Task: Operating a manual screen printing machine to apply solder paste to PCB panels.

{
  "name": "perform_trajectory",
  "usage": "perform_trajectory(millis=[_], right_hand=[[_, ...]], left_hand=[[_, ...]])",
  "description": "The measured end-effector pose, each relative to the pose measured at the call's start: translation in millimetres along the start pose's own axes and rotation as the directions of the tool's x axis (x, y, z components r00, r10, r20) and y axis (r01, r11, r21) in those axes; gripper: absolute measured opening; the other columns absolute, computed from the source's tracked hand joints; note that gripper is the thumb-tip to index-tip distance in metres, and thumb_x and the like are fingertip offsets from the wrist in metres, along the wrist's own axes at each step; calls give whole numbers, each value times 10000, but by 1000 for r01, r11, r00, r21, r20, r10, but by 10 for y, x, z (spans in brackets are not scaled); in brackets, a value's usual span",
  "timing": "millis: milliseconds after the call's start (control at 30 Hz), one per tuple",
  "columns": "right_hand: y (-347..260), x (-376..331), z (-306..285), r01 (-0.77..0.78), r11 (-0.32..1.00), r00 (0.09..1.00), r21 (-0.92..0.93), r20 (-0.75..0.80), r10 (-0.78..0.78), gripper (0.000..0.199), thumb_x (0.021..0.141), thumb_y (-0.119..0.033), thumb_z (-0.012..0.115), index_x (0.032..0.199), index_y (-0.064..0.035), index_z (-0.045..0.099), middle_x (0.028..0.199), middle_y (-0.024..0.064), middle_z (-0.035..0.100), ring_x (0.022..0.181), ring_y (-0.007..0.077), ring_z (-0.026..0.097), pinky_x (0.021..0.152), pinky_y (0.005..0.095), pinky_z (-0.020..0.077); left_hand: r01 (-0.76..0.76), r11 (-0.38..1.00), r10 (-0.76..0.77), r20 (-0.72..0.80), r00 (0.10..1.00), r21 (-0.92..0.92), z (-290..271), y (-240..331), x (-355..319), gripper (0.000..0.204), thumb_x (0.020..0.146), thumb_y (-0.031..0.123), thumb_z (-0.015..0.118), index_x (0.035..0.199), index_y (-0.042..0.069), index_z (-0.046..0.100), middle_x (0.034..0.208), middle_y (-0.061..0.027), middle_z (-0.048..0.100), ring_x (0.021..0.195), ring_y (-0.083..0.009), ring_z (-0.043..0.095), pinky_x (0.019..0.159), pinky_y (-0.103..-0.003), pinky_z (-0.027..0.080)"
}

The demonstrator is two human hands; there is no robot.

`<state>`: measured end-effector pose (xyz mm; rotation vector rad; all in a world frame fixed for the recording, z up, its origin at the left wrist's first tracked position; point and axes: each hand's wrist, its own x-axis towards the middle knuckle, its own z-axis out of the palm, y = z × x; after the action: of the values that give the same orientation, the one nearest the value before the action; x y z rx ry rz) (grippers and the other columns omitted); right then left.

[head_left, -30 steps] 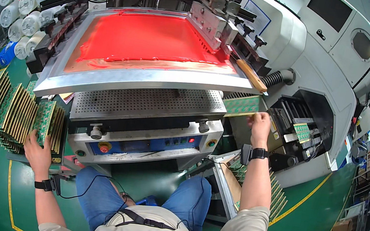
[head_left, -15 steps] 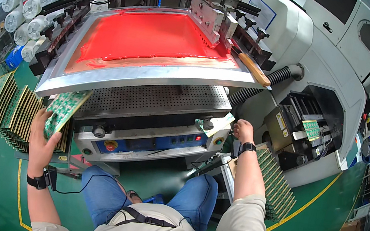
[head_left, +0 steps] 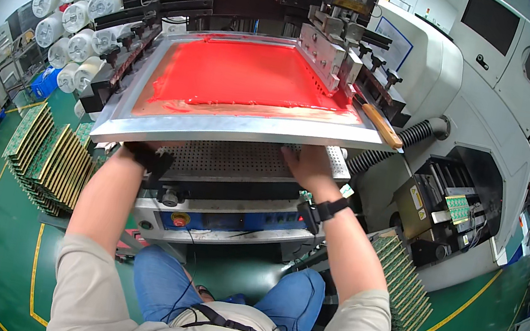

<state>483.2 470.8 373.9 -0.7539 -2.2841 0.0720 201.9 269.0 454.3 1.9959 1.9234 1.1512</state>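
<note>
step, my read: two-handed work on the machine bed, likely seating a board under the raised frame (head_left: 242,132). both hands sit between frame and perforated bed (head_left: 231,160). right hand (head_left: 310,167): thumb apart, fingertips hidden by the frame edge, can't tell if pinching. left hand (head_left: 157,145): nearly all hidden, can't tell spread or gripping. next move probably calls for a flat, light touch to square the board, wrists clear of the frame. any board under there is out of sight.

counts, big to small: white machine (head_left: 465,101), one, right side. frame one, its screen smeared with red ink (head_left: 252,76). bed one. circuit boards: left group (head_left: 45,160) and right group (head_left: 403,283), both packed too tight to count; lone board (head_left: 458,209), one, at white machine. white spools (head_left: 76,16), over ten. wooden-handled tool (head_left: 382,126), one, on frame corner. red button (head_left: 179,219), one.
</note>
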Motion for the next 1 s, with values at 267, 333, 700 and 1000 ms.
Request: perform_trajectory(millis=[267, 333, 700, 1000], right_hand=[[-219, 62, 98, 15, 998, 999, -65, 49, -12, 542, 862, -384, 687, 1236, 1, 607, 1229, 226, 624, 1175, 410, 553, 1030, 491, 417], [-274, 105, 60, -16, 997, 991, -76, 128, 25, 582, 881, -415, 667, 1281, -1, 579, 1280, 229, 595, 1226, 411, 521, 1058, 493, 393], [-265, 79, 39, -51, 995, 986, -82, 151, 63, 607, 892, -450, 654, 1296, -4, 572, 1297, 226, 587, 1235, 411, 517, 1066, 495, 383], [-313, 90, -40, -75, 997, 981, -10, 181, 75, 580, 879, -431, 681, 1275, -16, 592, 1269, 214, 604, 1210, 408, 535, 1047, 490, 397]], left_hand=[[21, 1000, -21, -11, 1000, 8, -58, -264, 232, 669, 852, 287, 744, 1415, 61, 465, 1391, -134, 539, 1310, -253, 486, 1119, -388, 374], [37, 999, -37, 3, 999, 8, -80, -411, 213, 666, 854, 293, 740, 1416, 63, 465, 1392, -134, 538, 1309, -254, 487, 1118, -387, 375], [88, 996, -87, 41, 995, -10, 62, -855, 193, 654, 869, 330, 715, 1418, 73, 470, 1397, -136, 537, 1306, -262, 491, 1113, -381, 378], [98, 995, -97, 55, 994, -28, 42, -1194, 187, 646, 881, 359, 695, 1420, 82, 473, 1401, -137, 536, 1304, -268, 494, 1110, -377, 381]])
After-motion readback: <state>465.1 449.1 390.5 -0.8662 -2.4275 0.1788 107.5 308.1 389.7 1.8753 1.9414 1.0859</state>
